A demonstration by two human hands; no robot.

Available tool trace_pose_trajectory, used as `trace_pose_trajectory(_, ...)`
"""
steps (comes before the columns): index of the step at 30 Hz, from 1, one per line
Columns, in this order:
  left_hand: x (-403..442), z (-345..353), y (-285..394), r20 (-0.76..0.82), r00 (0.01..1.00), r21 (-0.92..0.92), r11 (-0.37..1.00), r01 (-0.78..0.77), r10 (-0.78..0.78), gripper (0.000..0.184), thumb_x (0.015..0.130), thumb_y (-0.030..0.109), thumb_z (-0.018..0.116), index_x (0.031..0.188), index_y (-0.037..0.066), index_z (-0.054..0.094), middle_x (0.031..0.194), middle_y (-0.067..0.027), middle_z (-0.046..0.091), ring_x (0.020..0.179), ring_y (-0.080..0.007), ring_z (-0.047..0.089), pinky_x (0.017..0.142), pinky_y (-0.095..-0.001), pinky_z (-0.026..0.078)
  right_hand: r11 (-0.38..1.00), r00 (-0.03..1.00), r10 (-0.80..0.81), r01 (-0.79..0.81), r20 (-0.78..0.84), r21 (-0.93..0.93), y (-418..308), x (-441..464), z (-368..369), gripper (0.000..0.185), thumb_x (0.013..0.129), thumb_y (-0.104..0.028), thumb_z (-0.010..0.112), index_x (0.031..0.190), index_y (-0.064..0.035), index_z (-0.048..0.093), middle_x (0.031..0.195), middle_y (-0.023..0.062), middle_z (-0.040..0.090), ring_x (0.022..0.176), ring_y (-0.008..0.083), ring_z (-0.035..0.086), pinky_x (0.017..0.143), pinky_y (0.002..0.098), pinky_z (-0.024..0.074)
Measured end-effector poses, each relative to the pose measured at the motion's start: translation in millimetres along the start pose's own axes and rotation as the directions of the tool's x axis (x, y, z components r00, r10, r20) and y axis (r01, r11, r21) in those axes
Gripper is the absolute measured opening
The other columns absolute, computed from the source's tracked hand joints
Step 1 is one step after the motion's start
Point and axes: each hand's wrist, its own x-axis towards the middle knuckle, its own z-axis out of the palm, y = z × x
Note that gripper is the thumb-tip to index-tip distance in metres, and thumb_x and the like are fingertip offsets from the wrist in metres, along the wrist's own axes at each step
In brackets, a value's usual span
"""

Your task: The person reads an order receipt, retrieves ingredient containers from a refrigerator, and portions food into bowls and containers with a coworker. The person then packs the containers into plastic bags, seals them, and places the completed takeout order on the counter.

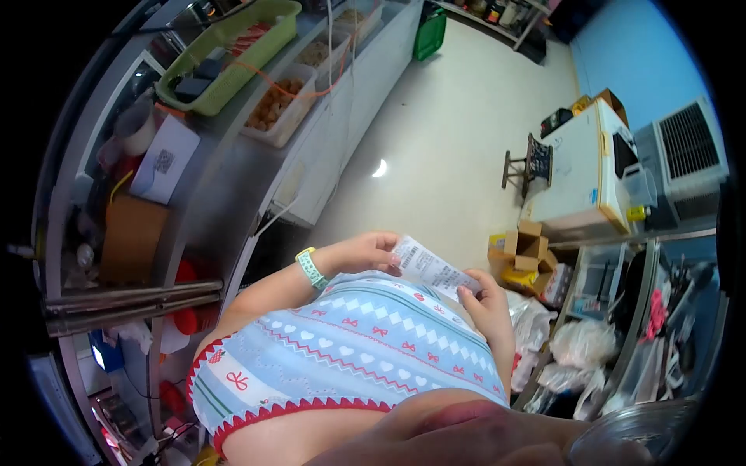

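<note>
A white printed receipt [430, 268] with a barcode is stretched between my two hands, in front of my chest. My left hand [374, 252], with a mint and yellow watch [312, 269] at its wrist, pinches the end that bears the barcode. The thumb and fingers of my right hand [486, 299] grip the opposite end. Both hands are near my blue patterned apron [381, 334] with its red trim.
To the left a long metal counter [233, 167] carries a green basket [225, 58] and white food tubs [281, 105]. On the right are a white chest freezer [575, 175], a small folding stool [532, 163], cardboard boxes [528, 248] and plastic bags [583, 346].
</note>
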Motion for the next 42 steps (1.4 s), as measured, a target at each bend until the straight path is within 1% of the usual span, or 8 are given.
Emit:
trace_pose_trajectory(8, 118.7, -65.3, 110.2, -0.036, 0.988, 0.197, 0.97, -0.143, 0.153, 0.013, 0.093, 0.012, 0.063, 0.102, 0.004, 0.058, 0.097, -0.002, 0.063, 0.09, -0.0103, 0.061, 0.082, -0.0265, 0.053, 0.989, 0.987, -0.111, 0.098, -0.12, -0.113, -27.9, 142.8, -53.4, 0.024, 0.086, -0.005, 0.066, 0.108, 0.0008, 0.06, 0.081, 0.0056, 0.066, 0.064, 0.0083, 0.057, 0.056, 0.0239, 0.0459)
trace_pose_trajectory(15, 236.3, -101.4, 194.9, -0.018, 0.993, 0.158, 0.981, -0.113, 0.118, 0.017, 0.089, 0.0, 0.059, 0.103, 0.001, 0.069, 0.096, -0.0066, 0.067, 0.088, -0.0138, 0.065, 0.078, -0.0286, 0.057, 0.862, 0.988, 0.087, -0.01, -0.127, 0.506, -21.5, 236.3, -116.8, 0.027, 0.084, 0.006, 0.062, 0.11, 0.0003, 0.059, 0.09, 0.0075, 0.063, 0.066, 0.0094, 0.059, 0.06, 0.0215, 0.0488)
trace_pose_trajectory(24, 413.2, -149.4, 307.5, 0.043, 0.978, 0.125, 0.97, -0.209, 0.205, 0.013, 0.082, -0.004, 0.058, 0.084, -0.002, 0.07, 0.085, -0.0095, 0.068, 0.076, -0.0158, 0.064, 0.072, -0.0253, 0.052, 0.841, 0.998, -0.028, -0.01, 0.062, 0.541, -50.1, 431.8, -266.0, 0.029, 0.08, 0.012, 0.045, 0.089, 0.0037, 0.071, 0.076, 0.0059, 0.058, 0.065, 0.01, 0.053, 0.06, 0.021, 0.0415)
trace_pose_trajectory(30, 491.6, -161.2, 394.6, -0.138, 0.965, 0.333, 0.928, -0.165, 0.222, 0.022, 0.091, 0.02, 0.063, 0.103, 0.003, 0.066, 0.081, -0.0007, 0.059, 0.075, -0.0076, 0.056, 0.069, -0.0226, 0.046, 0.961, 0.937, -0.273, 0.276, 0.216, 0.019, -109.0, 581.9, -337.8, 0.034, 0.071, 0.013, 0.044, 0.086, 0.0012, 0.072, 0.076, 0.009, 0.061, 0.065, 0.0136, 0.056, 0.06, 0.0244, 0.0453)
trace_pose_trajectory(33, 523.4, -173.8, 429.5, -0.04, 0.98, 0.776, 0.624, -0.094, 0.197, 0.027, 0.093, 0.026, 0.062, 0.106, 0.003, 0.064, 0.083, -0.0034, 0.064, 0.075, -0.0097, 0.059, 0.07, -0.024, 0.048, 0.925, 0.88, -0.328, 0.373, 0.343, -0.075, -137.9, 647.0, -366.1, 0.036, 0.07, 0.013, 0.045, 0.088, -0.0011, 0.073, 0.078, 0.0097, 0.063, 0.068, 0.0155, 0.059, 0.062, 0.0253, 0.0469)
trace_pose_trajectory(37, 579.4, -214.2, 488.2, -0.138, 0.986, 0.735, 0.677, 0.037, 0.097, 0.026, 0.094, 0.025, 0.06, 0.104, 0.002, 0.064, 0.083, -0.0061, 0.067, 0.071, -0.0124, 0.063, 0.065, -0.0268, 0.051, 0.869, 0.808, -0.389, 0.481, 0.443, -0.115, -147.0, 738.8, -402.2, 0.036, 0.074, 0.012, 0.046, 0.096, -0.0009, 0.072, 0.083, 0.0101, 0.064, 0.072, 0.0157, 0.06, 0.064, 0.0255, 0.048)
trace_pose_trajectory(39, 607.4, -260.3, 520.5, -0.314, 0.882, 0.714, 0.7, -0.025, 0.352, 0.023, 0.095, 0.023, 0.058, 0.103, 0.003, 0.064, 0.084, -0.0053, 0.068, 0.07, -0.0118, 0.063, 0.064, -0.026, 0.052, 0.915, 0.881, -0.332, 0.387, 0.336, -0.111, -152.2, 780.2, -421.5, 0.034, 0.08, 0.008, 0.048, 0.103, -0.0026, 0.07, 0.085, 0.0095, 0.065, 0.072, 0.0154, 0.059, 0.067, 0.0257, 0.0482)
trace_pose_trajectory(42, 671.7, -369.7, 562.6, -0.786, 0.192, 0.435, 0.747, -0.503, 0.587, 0.021, 0.096, 0.017, 0.053, 0.112, 0.005, 0.048, 0.096, -0.0108, 0.066, 0.07, -0.0118, 0.06, 0.061, -0.03, 0.053, 0.973, 0.969, -0.22, 0.226, 0.11, -0.042, -152.3, 834.2, -470.9, 0.031, 0.089, 0.002, 0.049, 0.115, -0.0035, 0.065, 0.09, 0.008, 0.065, 0.073, 0.0129, 0.058, 0.07, 0.0249, 0.0482)
